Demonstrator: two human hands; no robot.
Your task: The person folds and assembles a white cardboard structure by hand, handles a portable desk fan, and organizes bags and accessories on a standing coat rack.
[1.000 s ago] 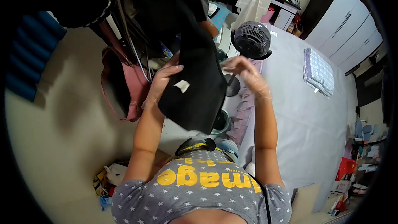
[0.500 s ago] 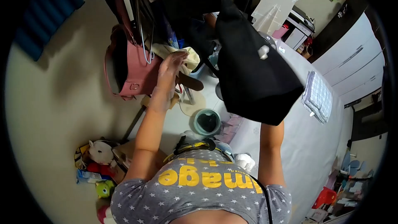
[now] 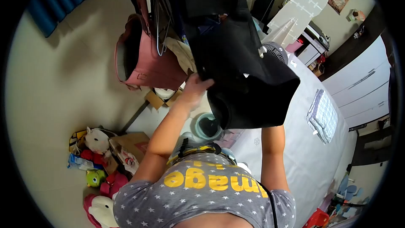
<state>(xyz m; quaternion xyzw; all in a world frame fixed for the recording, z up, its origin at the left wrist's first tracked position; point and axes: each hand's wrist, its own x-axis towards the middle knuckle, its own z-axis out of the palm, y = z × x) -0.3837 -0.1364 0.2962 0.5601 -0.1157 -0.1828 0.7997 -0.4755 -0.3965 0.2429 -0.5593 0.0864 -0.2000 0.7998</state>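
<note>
A large black cloth item (image 3: 253,97) with white WANLIACC lettering on its upper part hangs in front of me, spread out towards the right. My left hand (image 3: 197,88) is at its left edge, fingertips against or just beside the cloth. Blur on this hand hides whether the fingers grip the edge. My right forearm reaches up beneath the lower right end of the cloth, which covers the right hand and its fingers. A small white piece (image 3: 262,51) shows at the cloth's right edge. Left of my left hand hangs a pink handbag (image 3: 154,65), near a light blue hanger (image 3: 158,38).
A green bucket (image 3: 207,127) stands on the floor below the cloth. To the right is a bed (image 3: 303,156) with a folded checked cloth (image 3: 322,116) on it. Soft toys (image 3: 98,139) and a cardboard box (image 3: 131,141) are at the lower left.
My left hand has come down and right, from the cream cloth beside the handbag to the black cloth's left edge. The black cloth has spread leftward. The view has shifted a little.
</note>
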